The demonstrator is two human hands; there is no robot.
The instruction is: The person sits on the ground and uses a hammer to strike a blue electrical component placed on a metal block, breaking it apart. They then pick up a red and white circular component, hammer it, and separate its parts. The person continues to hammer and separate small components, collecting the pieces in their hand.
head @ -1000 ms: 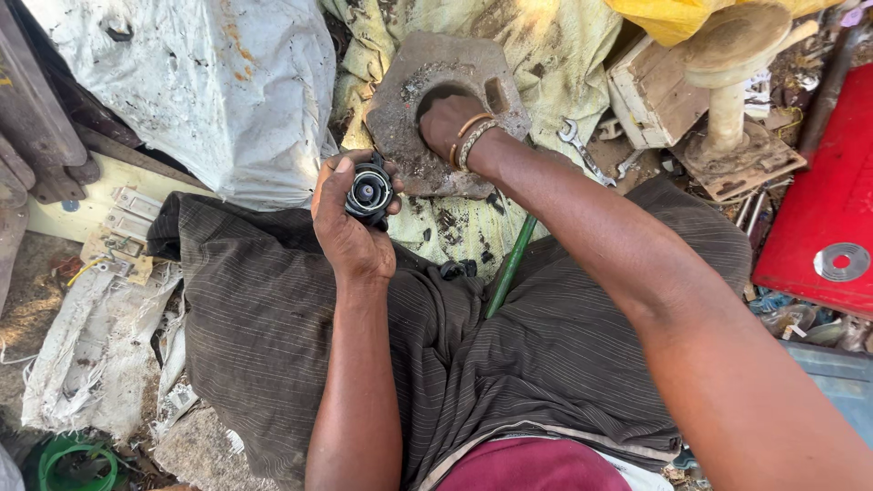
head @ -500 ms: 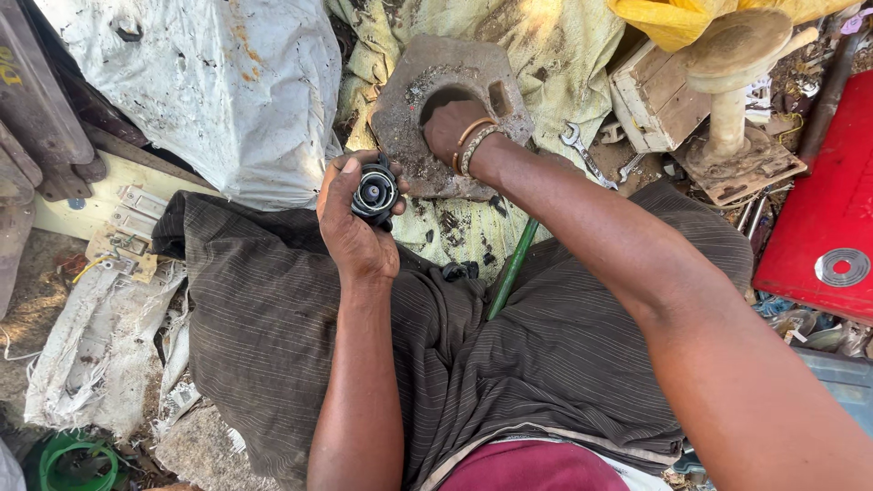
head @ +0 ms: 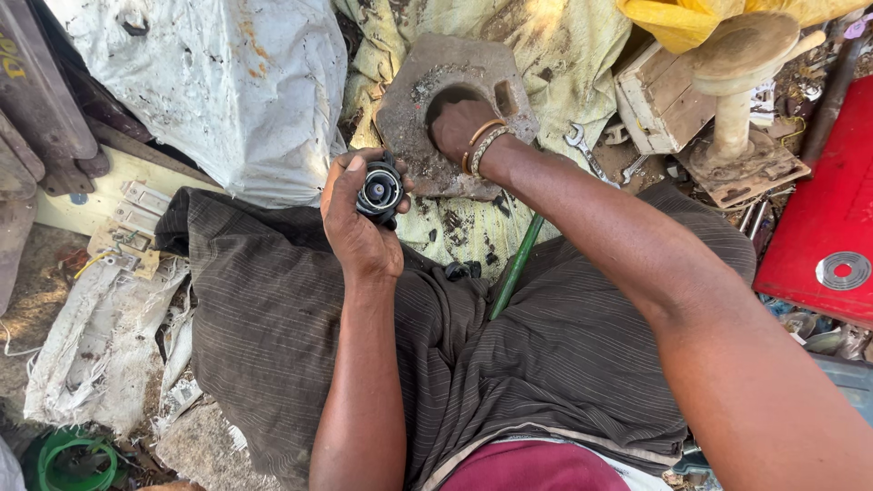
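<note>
Head view: a small black round part point(head: 380, 191) is gripped in the left hand point(head: 359, 223), fingers curled closed around it, above the striped cloth point(head: 273, 318) over the lap. The right hand point(head: 459, 127) is pushed into the round hole of a grey metal block point(head: 427, 82); its grip cannot be told. A spanner point(head: 582, 145) lies just beside the wrist.

The right hand point(head: 457, 125) reaches into the round hole of a grimy metal housing point(head: 452, 107), its fingers hidden inside. The red panel point(head: 823, 223) at right and green ring point(head: 73, 461) at lower left are cut off by the frame's edges. The round black part point(head: 380, 189) in the left hand point(head: 356, 227) is partly covered by the fingers around it.
</note>
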